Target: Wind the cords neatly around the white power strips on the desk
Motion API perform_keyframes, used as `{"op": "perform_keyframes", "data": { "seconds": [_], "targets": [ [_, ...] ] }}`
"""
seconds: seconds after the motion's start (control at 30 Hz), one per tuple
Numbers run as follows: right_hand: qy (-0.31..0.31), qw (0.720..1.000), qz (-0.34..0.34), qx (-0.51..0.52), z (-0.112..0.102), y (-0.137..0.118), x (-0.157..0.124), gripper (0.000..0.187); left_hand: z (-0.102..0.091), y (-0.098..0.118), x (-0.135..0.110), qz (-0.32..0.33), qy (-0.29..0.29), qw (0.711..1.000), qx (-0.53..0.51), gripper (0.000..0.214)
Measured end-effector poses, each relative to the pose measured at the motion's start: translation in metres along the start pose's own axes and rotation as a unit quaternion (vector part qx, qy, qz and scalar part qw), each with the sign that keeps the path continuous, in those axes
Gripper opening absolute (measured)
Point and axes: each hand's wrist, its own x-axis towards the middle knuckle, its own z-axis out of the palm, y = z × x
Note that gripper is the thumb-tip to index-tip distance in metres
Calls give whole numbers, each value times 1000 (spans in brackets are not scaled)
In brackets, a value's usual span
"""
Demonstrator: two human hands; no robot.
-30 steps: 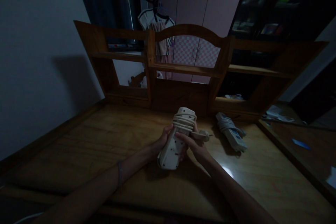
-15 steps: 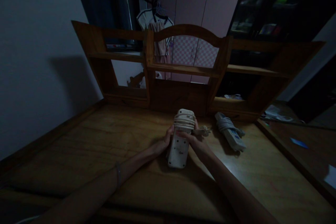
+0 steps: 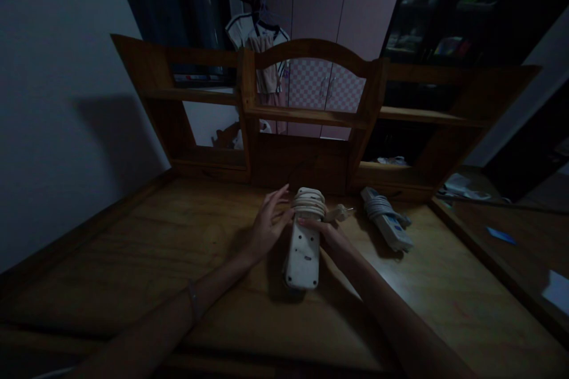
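Note:
A white power strip (image 3: 304, 254) is held over the desk with its screw-dotted underside facing me. Its cord (image 3: 308, 204) is wound in several turns around the far end, and the plug (image 3: 340, 213) sticks out to the right. My right hand (image 3: 329, 233) grips the strip from its right side, thumb across the underside and the other fingers mostly hidden beneath. On the left, my left hand (image 3: 269, 224) has its fingers spread beside the wound cord; the thumb tip is close to the strip, and I cannot tell whether it touches.
A second power strip (image 3: 386, 222), its grey cord wrapped around it, lies to the right on the wooden desk (image 3: 200, 237). A wooden shelf unit (image 3: 306, 115) borders the far edge. A blue card (image 3: 501, 235) and white paper (image 3: 556, 291) lie on the surface farther right.
My left hand has let go of the power strip and moved left, its fingers opening. My right hand still holds the strip. The view has shifted slightly.

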Motion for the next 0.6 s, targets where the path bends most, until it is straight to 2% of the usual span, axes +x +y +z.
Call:
{"op": "perform_keyframes", "data": {
  "seconds": [0.07, 0.1, 0.17, 0.33, 0.6],
  "targets": [
    [-29, 997, 62, 31, 3, 3, -3, 23, -3, 5, 0, 48, -14, 998, 36, 43],
    [-31, 997, 67, 36, 4, 6, -5, 24, -4, 6, 0, 63, -18, 996, 53, 39],
    [-35, 997, 63, 38, 6, 9, -6, 26, -6, 6, 0, 81, -19, 993, 79, 35],
    [-38, 997, 51, 45, 6, 10, -6, 30, -8, 0, 2, 104, -17, 991, 85, 41],
    [-44, 996, 45, 58, 6, 4, -9, 28, -11, 0, -1, 131, 20, 986, 104, 37]
  ]
}}
